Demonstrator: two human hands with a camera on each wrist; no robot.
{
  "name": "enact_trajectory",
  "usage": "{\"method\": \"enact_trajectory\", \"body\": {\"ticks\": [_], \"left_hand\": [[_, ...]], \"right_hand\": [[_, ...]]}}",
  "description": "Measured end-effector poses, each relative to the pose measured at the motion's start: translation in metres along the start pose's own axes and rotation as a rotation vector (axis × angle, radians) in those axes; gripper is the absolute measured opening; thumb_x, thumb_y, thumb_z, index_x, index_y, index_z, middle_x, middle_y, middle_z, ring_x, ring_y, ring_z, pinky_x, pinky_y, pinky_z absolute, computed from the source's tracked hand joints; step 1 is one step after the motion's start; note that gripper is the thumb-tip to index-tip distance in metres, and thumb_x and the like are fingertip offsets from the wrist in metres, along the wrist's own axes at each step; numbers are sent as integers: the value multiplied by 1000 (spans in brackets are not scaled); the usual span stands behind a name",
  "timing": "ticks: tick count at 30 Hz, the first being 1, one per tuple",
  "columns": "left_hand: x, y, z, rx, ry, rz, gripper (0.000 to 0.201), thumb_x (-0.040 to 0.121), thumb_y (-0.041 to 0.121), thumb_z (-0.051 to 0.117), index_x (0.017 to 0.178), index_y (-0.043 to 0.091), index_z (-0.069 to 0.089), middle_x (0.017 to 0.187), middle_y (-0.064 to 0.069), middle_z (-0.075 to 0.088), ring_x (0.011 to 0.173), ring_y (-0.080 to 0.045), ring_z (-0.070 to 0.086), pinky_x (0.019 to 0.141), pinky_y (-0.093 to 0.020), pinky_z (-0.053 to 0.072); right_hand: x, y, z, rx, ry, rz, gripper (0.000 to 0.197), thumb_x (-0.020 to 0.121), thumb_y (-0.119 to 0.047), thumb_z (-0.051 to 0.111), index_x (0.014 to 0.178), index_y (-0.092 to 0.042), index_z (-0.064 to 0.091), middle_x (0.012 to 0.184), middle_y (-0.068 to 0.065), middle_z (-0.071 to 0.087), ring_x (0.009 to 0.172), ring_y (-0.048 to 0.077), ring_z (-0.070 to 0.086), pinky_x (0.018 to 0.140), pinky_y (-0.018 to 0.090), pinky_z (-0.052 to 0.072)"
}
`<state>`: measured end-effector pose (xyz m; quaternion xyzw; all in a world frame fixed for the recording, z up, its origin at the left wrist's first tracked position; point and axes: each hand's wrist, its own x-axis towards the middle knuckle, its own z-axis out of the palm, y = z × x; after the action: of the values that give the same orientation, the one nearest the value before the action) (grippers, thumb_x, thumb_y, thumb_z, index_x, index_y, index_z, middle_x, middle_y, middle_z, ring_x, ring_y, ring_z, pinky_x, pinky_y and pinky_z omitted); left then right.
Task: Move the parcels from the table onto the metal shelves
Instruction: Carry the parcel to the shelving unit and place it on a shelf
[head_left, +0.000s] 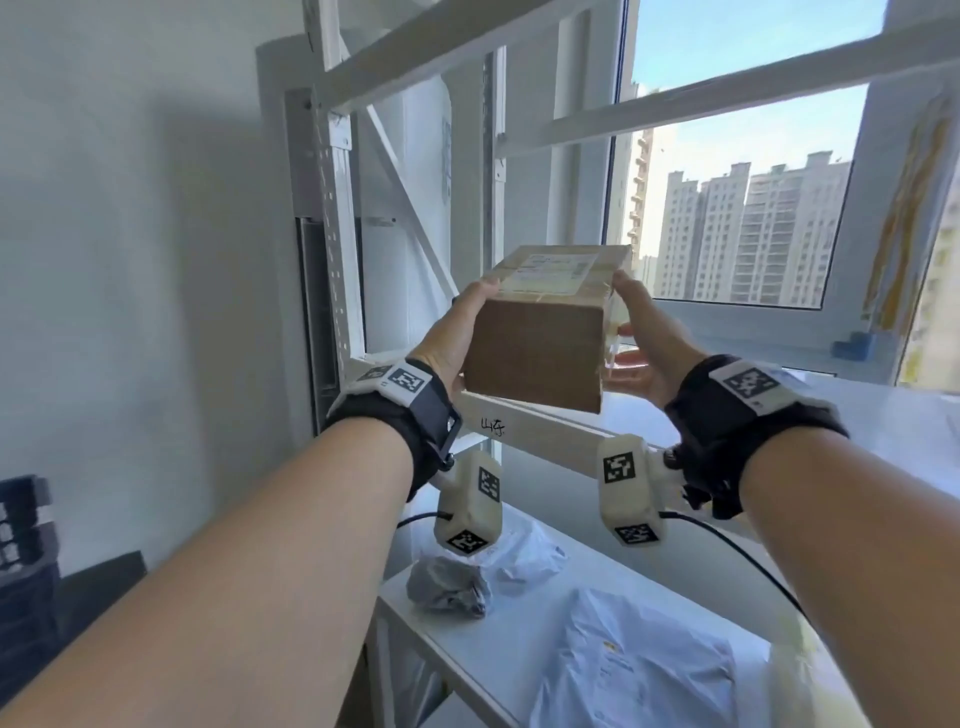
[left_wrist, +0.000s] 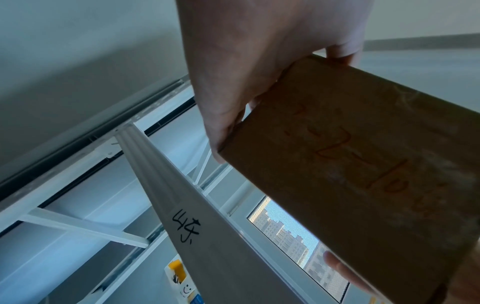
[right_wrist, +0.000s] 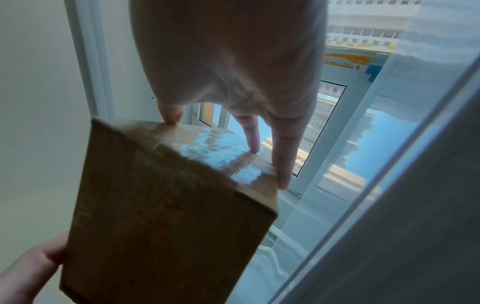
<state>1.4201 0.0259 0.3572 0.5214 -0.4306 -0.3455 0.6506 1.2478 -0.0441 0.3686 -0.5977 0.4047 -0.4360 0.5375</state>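
Above the front rail of the white metal shelf (head_left: 540, 431), in the head view, a brown cardboard box (head_left: 540, 348) is held in the air between both hands. The left hand (head_left: 457, 332) grips its left side, thumb on the top edge; the right hand (head_left: 644, 343) grips its right side, thumb on top and fingers spread along the taped face. A white shipping label (head_left: 553, 268) lies on the box's top. The rail bears black handwritten marks (head_left: 493, 427). On the shelf level below lie a grey crumpled bag parcel (head_left: 449, 587) and a pale blue mailer (head_left: 639, 665). Behind the rack is a window (head_left: 737, 208) with tower blocks outside.

From the left wrist, the left hand (left_wrist: 249, 67) is clamped on the box (left_wrist: 363, 164), its fingertips hidden behind the cardboard. Faint handwriting shows on the box's underside. The marked rail (left_wrist: 182, 205) runs below, apart from the box. A fingertip of the right hand (left_wrist: 337, 269) shows at the box's far lower edge.

From the right wrist, the right hand (right_wrist: 233, 61) presses the shiny taped side of the box (right_wrist: 161, 205) with thumb and straightened fingers (right_wrist: 284, 164). The left hand (right_wrist: 31, 265) holds the opposite side at lower left.
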Motion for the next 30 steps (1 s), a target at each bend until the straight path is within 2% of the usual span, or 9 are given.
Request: {"method": "enact_trajectory", "body": {"ticks": [3,7,12,16,18,23,25,28,30], "left_hand": [[40,-12,-11,-18,-43,25,26,93,49,48,100,27,62,56,10,70,52,-5,69,49,-17,53],[84,-23,-23,11,-90,22,30,94,50,45,109,28,60,81,4,69,73,-11,66,58,-21,52],[123,-32,-23,14,-233,-38,28,96,48,41,102,30,61,85,2,65,76,-12,62,54,-19,55],[148,-39,-19,-18,-310,-84,41,92,52,45,120,27,64,92,-2,68,80,-17,65,64,-25,55],[158,-41,-20,-25,-339,-105,42,91,53,46,116,26,66,95,-3,69,82,-18,66,71,-29,55],[168,-42,-25,-11,-392,-147,55,84,59,52,121,20,64,111,-10,69,95,-25,67,89,-40,54],[171,-43,-26,8,-394,-162,58,81,63,55,118,20,64,119,-11,69,102,-26,68,94,-42,54],[175,-43,-29,49,-390,-147,42,87,62,51,98,23,63,103,-6,69,90,-19,66,83,-32,55],[173,-41,-32,88,-348,-126,39,88,61,49,89,24,61,90,-1,65,82,-16,61,80,-28,51]], "right_hand": [[37,5,19,-34,20,2,69,81,-74,45,124,-20,51,133,15,54,109,30,62,82,39,58],[79,14,41,-28,-8,36,67,84,-72,41,123,-19,55,106,10,60,97,26,61,89,42,55],[111,17,52,-91,115,29,70,85,-69,37,120,-12,57,113,14,59,115,33,59,105,50,44],[120,16,53,-76,183,83,48,91,-57,36,76,-13,47,79,8,50,73,22,54,94,38,42],[123,17,55,-79,222,112,46,90,-55,38,73,-14,44,72,6,47,64,21,48,88,38,42],[131,21,56,-126,248,164,61,82,-65,39,92,-6,53,83,12,53,88,30,51,98,43,44],[133,22,57,-135,283,154,73,83,-65,38,120,-3,52,99,14,52,94,31,49,98,44,44],[130,21,58,-151,314,145,82,87,-65,37,147,-9,34,92,8,47,87,29,47,96,44,42],[121,18,60,-173,322,154,84,90,-65,34,152,-9,26,116,15,50,102,33,51,109,48,37]]}}
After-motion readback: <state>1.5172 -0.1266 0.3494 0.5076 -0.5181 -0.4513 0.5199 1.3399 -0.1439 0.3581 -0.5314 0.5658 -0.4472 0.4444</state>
